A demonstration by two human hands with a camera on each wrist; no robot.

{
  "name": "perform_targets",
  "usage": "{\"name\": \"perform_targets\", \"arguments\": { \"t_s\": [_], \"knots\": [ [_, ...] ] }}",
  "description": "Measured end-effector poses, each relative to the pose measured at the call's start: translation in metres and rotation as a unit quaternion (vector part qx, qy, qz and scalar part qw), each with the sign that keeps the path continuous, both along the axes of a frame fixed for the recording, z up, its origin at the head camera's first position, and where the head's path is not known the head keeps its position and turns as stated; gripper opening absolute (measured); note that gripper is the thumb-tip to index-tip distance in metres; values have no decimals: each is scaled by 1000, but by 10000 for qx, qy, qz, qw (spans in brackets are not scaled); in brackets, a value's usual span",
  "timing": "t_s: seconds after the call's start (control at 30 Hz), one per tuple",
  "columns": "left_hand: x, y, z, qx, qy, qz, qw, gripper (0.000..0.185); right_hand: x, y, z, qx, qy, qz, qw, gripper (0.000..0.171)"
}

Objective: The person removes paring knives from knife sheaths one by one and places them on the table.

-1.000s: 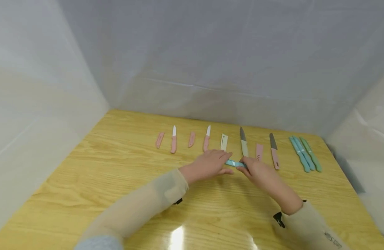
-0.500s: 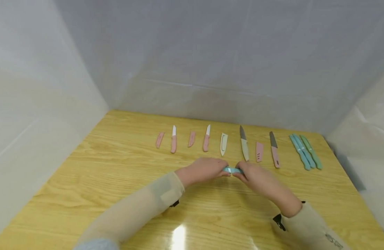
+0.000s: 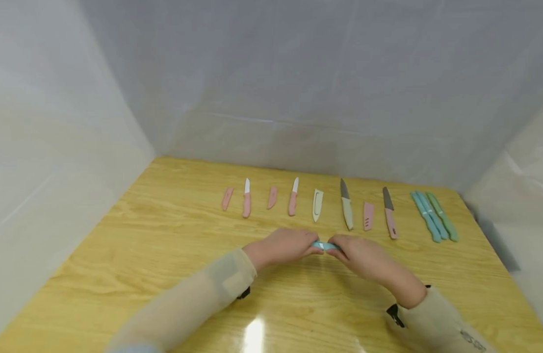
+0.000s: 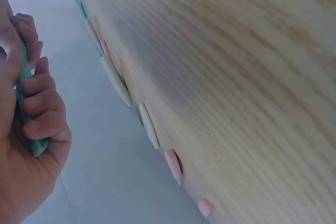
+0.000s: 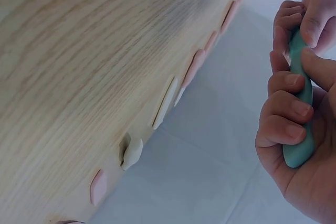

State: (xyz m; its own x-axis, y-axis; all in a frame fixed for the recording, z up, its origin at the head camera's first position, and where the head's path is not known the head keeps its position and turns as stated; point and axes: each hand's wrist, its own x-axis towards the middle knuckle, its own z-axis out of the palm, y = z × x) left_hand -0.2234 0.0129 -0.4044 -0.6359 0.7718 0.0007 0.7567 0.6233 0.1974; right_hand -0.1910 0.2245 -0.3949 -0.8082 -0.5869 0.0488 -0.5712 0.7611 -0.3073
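Observation:
Both hands grip a turquoise-blue knife (image 3: 323, 245) in its cover, held crosswise above the table. My left hand (image 3: 286, 245) has its fingers wrapped round the left end. My right hand (image 3: 364, 257) holds the other end, and in the right wrist view its fingers curl round the smooth turquoise handle (image 5: 301, 148). Only a short stretch with a pale band shows between the hands; no blade is visible. Behind them lie a cream knife cover (image 3: 317, 206), a cream-handled knife (image 3: 347, 211) and a pink slotted cover (image 3: 368, 215).
Along the back of the wooden table (image 3: 165, 255) lie two small pink knives (image 3: 246, 203), (image 3: 292, 202) beside pink covers (image 3: 227, 198), (image 3: 272, 197). Farther right are a larger pink knife (image 3: 391, 223), two blue covered knives (image 3: 426, 215) and a green one (image 3: 443, 215). White sheeting surrounds the table.
Both hands have drawn the blue knife toward me and slightly left, away from the row. The left hand's fingers, straighter at first, have closed round its end.

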Motion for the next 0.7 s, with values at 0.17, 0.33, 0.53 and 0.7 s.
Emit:
{"name": "perform_targets", "arguments": {
  "t_s": [0.17, 0.33, 0.53, 0.7],
  "knots": [
    [0, 0, 2, 54, -132, 4, 9999, 28, -2, 2, -1, -28, 128, 72, 9999, 18],
    [1, -3, 4, 4, -99, 68, 9999, 27, -3, 3, -1, -25, 340, 119, 9993, 18],
    [2, -5, 1, 7, 36, 79, 10000, 28, -2, 2, -1, 28, 458, 114, 9989, 17],
    [3, -6, -2, 94, 57, -4, 9999, 28, 0, 2, -1, 89, 395, 67, 9992, 17]
  ]
}}
